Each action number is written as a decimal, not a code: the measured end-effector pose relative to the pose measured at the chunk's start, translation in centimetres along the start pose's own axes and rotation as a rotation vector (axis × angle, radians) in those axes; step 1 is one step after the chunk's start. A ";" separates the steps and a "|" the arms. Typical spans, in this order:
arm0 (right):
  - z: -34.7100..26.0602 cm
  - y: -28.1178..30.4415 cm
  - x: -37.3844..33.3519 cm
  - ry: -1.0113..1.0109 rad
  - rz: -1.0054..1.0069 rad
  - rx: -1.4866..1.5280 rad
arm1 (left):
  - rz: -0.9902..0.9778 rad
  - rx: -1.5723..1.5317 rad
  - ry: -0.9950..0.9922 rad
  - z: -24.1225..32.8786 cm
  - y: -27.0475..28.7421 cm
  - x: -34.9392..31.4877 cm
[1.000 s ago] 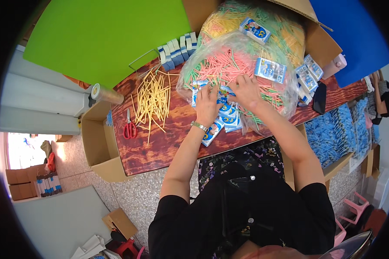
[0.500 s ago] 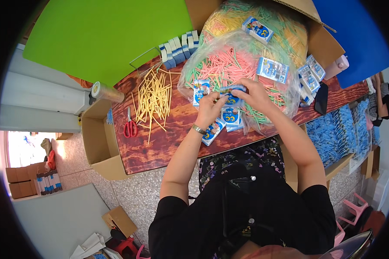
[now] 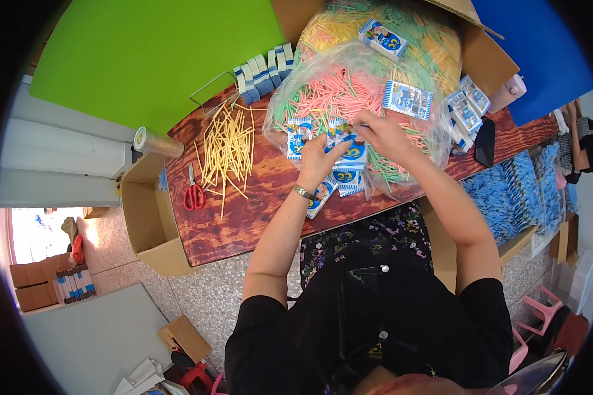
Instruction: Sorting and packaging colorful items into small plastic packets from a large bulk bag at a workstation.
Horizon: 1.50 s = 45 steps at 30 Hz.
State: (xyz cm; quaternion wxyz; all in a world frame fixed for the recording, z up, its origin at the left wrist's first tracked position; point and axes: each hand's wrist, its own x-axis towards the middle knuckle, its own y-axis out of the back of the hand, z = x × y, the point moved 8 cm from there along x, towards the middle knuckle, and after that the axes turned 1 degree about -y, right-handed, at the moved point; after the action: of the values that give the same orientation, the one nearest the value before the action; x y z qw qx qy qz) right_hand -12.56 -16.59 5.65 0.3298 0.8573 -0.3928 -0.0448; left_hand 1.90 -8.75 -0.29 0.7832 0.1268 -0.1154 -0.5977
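My left hand (image 3: 319,158) pinches a small blue-and-white packet (image 3: 354,154) by its left side, above the near part of a clear plastic bag (image 3: 278,108) full of short thin sticks. At the packet's upper edge, the fingers of my right hand (image 3: 383,135) are pressed together; what sits between them is too small to make out. Pink and green sticks (image 3: 339,92) lie heaped in the bag. Another packet (image 3: 299,137) rests left of my left hand, and several packets (image 3: 346,181) overlap just below the held one, near the table edge.
Yellow sticks (image 3: 227,148) lie piled on the reddish wooden table (image 3: 244,227), beside red-handled scissors (image 3: 194,194). Blue-and-white bundles (image 3: 263,74) stand behind. To the right are more packets (image 3: 466,112) and a dark phone (image 3: 485,143). An open carton (image 3: 145,214) stands at the left edge.
The held packet now hangs more upright, with its printed front in view. My right fingers have shifted up and left to its top edge. The whole view has slid slightly.
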 end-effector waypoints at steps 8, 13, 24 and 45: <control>-1.2 1.1 -0.1 0.241 0.128 -0.217 | 0.303 0.763 -0.460 6.1 2.2 -2.1; -3.1 3.1 0.8 0.010 -0.086 0.047 | -0.158 -0.150 -0.031 3.1 -0.5 0.7; -3.2 5.6 -0.4 0.021 -0.057 0.113 | -0.212 -0.470 -0.092 6.5 -3.2 0.7; 5.2 6.5 -5.7 -0.008 -0.188 -0.621 | 0.022 -0.238 -0.049 1.9 -0.9 -0.7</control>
State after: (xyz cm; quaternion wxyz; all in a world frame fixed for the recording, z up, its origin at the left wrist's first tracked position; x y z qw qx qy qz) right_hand -22.42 -18.48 4.48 0.5685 0.7480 -0.2806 -0.1964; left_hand 0.25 -8.38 1.17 0.7961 0.0168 -0.0641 -0.6015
